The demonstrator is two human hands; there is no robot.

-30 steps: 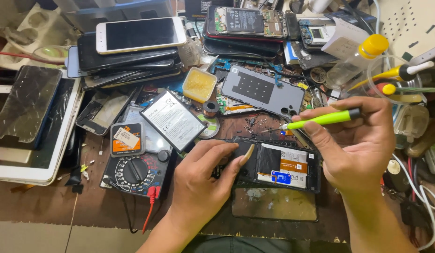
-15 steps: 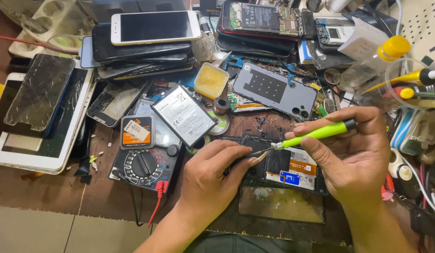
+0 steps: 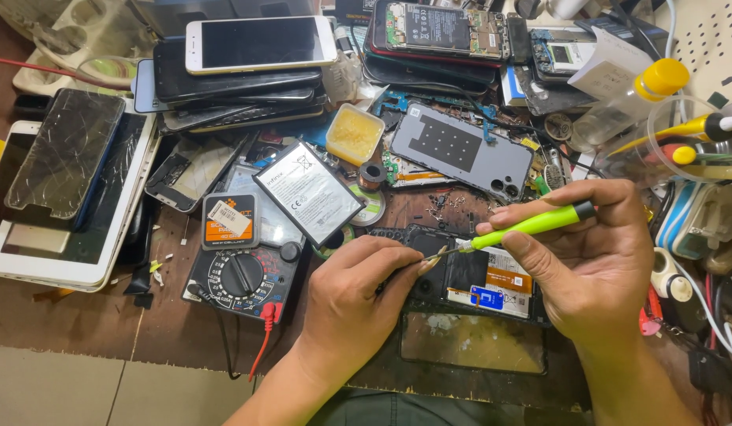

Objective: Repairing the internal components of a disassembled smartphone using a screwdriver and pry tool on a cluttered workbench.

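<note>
Green screwdriver pinched in right hand | tip at opened phone, lower centre | left hand clamped the frame | step: working a screw; next needs steady, square tip.

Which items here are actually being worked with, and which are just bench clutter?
In use:
left hand steadying the opened phone
right hand holding the green screwdriver, tip at the phone

Lying about:
multimeter
loose battery
grey back cover
stack of phones
cracked screen
flux tin
</note>
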